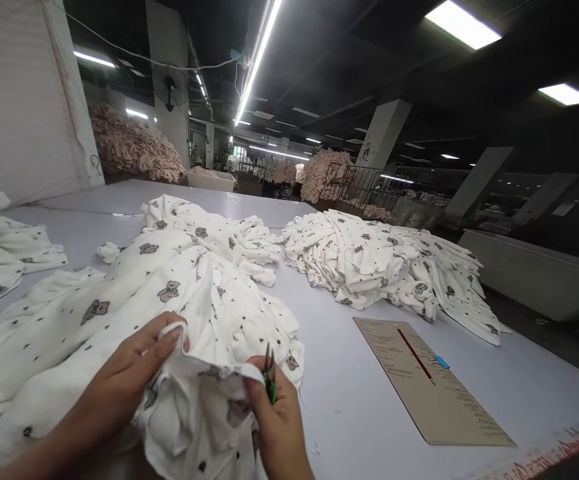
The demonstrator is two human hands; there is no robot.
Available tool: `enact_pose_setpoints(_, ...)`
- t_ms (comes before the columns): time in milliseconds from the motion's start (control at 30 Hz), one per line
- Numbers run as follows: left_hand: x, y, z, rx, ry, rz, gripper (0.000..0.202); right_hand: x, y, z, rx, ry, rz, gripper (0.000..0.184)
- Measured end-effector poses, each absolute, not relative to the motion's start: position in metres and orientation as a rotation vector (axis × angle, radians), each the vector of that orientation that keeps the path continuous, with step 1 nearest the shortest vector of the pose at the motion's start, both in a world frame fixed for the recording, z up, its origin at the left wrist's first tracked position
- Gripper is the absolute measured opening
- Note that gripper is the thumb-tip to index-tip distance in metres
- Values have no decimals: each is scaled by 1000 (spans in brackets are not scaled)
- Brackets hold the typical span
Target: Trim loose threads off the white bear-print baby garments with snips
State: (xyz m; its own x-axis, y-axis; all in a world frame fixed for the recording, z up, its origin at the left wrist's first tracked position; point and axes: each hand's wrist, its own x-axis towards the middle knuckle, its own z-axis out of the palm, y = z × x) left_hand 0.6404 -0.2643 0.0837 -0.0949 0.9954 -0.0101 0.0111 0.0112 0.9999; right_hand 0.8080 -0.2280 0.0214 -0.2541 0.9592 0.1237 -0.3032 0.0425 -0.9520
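Left hand [136, 357] pinching — right hand [280, 417] curled.

A pencil [416, 355] lies on cardboard [439, 413] right of the held cloth [194, 407].

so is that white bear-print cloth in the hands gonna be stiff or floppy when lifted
The cloth is probably floppy: it sags in folds between the left hand and right hand. Loosely bunched, it may also shift shape.

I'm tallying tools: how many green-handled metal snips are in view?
1: the green-handled metal snips, in the bare right hand. More may be hidden under the white bear-printed fabric.
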Motion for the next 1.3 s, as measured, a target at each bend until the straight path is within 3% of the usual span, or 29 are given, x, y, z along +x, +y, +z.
enact_pose_setpoints(167, 630, -262, 70, 1358, 1440, 1026, 26, 814, -208, 13, -831, -1172, 1541, 36)
enact_pose_setpoints(267, 635, -258, 69, 1444, 1471, 915, 29, 809, -211, 9, -870, -1226, 1524, 29)
enact_pose_setpoints(333, 639, -255, 71, 1464, 1445, 921, 36, 808, -219, 10, -914, -1276, 1328, 24)
enact_pose_setpoints(467, 646, -254, 73, 1450, 1483, 1010, 25, 810, -234, 20, -829, -1549, 818, 15)
enact_pose_setpoints(600, 650, -258, 66, 1591, 1501, 963, 21, 813, -233, 26, -769, -1806, 592, 14)
enact_pose_setpoints(667, 652, -260, 62, 1736, 1499, 929, 22, 814, -229, 28, -791, -1834, 662, 10)
enact_pose_setpoints(867, 655, -262, 55, 1958, 1585, 944, 20, 816, -227, 37, -858, -1690, 955, 27)
enact_pose_setpoints(1033, 662, -262, 54, 1742, 1556, 1126, 23, 820, -237, 34, -910, -1577, 921, 14)
enact_pose_setpoints(1300, 667, -270, 45, 1871, 1587, 1225, 18, 822, -251, -3, -1083, -1748, 708, 24)
